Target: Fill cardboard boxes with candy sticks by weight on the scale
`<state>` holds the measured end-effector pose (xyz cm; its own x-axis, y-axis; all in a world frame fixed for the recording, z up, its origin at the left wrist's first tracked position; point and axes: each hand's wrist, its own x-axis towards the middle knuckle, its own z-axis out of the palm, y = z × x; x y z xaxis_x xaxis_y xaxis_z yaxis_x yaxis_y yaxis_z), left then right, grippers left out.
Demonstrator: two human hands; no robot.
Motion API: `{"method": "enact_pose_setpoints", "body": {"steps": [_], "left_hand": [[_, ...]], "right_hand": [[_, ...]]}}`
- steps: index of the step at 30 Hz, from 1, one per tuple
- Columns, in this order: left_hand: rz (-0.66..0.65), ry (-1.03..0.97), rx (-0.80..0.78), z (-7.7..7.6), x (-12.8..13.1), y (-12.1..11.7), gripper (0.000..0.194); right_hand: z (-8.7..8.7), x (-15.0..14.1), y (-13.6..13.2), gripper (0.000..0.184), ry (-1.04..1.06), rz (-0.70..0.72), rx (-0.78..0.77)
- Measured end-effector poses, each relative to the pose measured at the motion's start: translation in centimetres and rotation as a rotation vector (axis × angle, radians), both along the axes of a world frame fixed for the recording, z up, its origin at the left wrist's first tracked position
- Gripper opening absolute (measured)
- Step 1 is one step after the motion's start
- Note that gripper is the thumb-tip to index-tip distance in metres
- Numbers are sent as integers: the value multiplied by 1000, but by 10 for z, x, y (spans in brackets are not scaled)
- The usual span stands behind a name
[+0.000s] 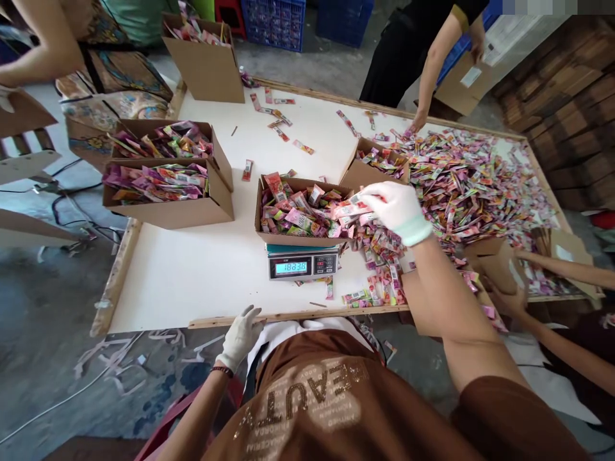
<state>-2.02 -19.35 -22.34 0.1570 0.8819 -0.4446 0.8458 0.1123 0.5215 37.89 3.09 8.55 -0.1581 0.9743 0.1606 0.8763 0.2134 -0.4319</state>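
My right hand point(396, 208), in a white glove, pinches a few pink candy packets point(353, 208) over the right end of an open cardboard box point(302, 235). Colourful candy packets point(300, 218) fill that box, which rests on a digital scale point(303, 264). The lit display reads about 1883.8. My left hand point(241, 333), also gloved, is at the table's front edge near my waist. Its fingers are loosely spread and hold nothing.
A large heap of packets point(461, 179) covers the table's right side. Filled boxes point(182, 214) stand at the left, another box point(206, 70) at the back. A co-worker's hand point(419, 120) reaches into the heap; another person's hands point(512, 298) hold a box at the right.
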Motion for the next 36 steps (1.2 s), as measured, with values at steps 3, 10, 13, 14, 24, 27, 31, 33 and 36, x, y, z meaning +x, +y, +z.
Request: {"method": "enact_pose_setpoints", "body": {"steps": [3,10,13,14,24,27,31,33,36], "left_hand": [[-13,-8,-18,-4,5,6,42],[-18,-43,-50,-11,9,8,44],[-7,-43,-42,-10,5,3,43],[-4,-43,-35,-10,3,1,43],[83,-39,16,-8,-8,-28,36],[109,-50,17,-11,-8,-38,36],[127,-61,15,-17,-3,-41,35],[122,-63,21,-19,0,-36,37],[95,-70,39,-18,5,-25,39]], "right_hand": [[35,25,-28,17,99,-94,105],[51,97,-57,57,-424,-432,21],[30,77,-41,78,-362,-298,53],[20,59,-32,66,-273,-191,74],[-83,-121,56,45,-435,271,-408],[-73,-101,59,26,-261,221,-335],[-44,-70,52,32,37,151,-305],[-39,-70,49,34,82,171,-306],[-54,-95,49,43,-48,290,-281]]}}
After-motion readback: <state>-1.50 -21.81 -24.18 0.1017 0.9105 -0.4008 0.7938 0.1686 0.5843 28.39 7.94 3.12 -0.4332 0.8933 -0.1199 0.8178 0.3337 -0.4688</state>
